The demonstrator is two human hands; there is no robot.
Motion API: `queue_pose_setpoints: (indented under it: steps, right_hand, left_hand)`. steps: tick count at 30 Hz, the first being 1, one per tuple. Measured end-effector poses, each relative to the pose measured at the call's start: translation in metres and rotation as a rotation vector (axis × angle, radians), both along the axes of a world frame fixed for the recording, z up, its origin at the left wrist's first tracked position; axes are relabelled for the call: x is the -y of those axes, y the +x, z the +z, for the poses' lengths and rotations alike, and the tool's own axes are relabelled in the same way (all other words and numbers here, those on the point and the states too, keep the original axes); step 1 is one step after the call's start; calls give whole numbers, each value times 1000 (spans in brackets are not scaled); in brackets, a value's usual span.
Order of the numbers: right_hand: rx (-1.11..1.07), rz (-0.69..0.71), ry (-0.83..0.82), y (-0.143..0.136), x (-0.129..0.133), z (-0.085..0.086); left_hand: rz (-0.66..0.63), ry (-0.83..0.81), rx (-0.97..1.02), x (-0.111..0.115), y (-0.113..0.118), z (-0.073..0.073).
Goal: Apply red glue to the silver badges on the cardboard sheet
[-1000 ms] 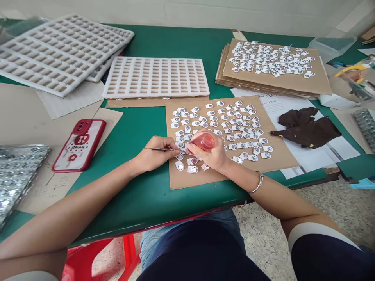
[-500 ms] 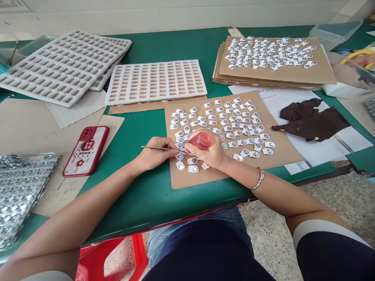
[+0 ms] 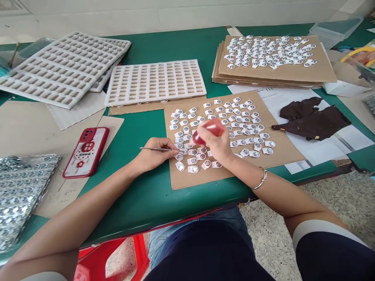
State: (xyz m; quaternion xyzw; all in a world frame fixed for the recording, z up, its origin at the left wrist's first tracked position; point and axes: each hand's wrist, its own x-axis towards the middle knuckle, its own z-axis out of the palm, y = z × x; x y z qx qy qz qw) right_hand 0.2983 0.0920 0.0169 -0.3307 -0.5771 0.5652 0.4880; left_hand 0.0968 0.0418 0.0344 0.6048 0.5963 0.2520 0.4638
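My left hand [image 3: 154, 155] is closed around slim metal tweezers [image 3: 148, 148], whose tip meets a small white tag with a round dark-and-silver disc [image 3: 184, 152]. In my right hand [image 3: 219, 146] is a translucent red squeeze bulb [image 3: 212, 128], tilted above the tags and slightly blurred. Both hands are over a brown cardboard sheet [image 3: 178, 181] bearing many such tags in loose rows. A few tags near the front, such as one dark reddish disc [image 3: 201, 156], look different from the silvery ones.
White slotted foam trays [image 3: 155, 84] stand behind and to the left. A red-edged phone [image 3: 86, 152] and a bag of shiny discs [image 3: 23, 195] are at left. Stacked cardboard with tags [image 3: 249, 76] lies back right, near dark brown cloth [image 3: 316, 121] on paper.
My right hand has lifted the red squeeze bulb away from the tweezers' tip, moving right and up, uncovering tags beneath. My left hand stays in place with the tweezers.
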Motion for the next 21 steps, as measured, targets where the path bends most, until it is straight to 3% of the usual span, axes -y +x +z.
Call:
queue_pose_setpoints:
  steps: [3,6,8,10,13,16,19,21]
  right_hand:
    - [-197,-83,-220,8,-15,5]
    - [-369,-120,-430,15,-27,7]
    - [-490,-71,-563,17,-30,6]
    - [-584,6,-651,18,-30,6]
    - [-677,101,-714,18,-26,9]
    - [-721,181,-768,18,-20,17]
    - [-664,217,-880,12,-11,28]
    - [-639,245,-941,2,-4,37]
  left_hand:
    - [68,67,-121,4,-11,28]
    - [69,251,-597,8,-34,49]
    - [45,236,-1079,10,-50,50]
    - [-25,134,-1316,13,-61,41]
    - [-93,94,-1295,18,-65,26]
    - [-62,236,-1223,19,-52,23]
    - [66,411,-831,14,-23,32]
    - [89,403,-467,6,1,39]
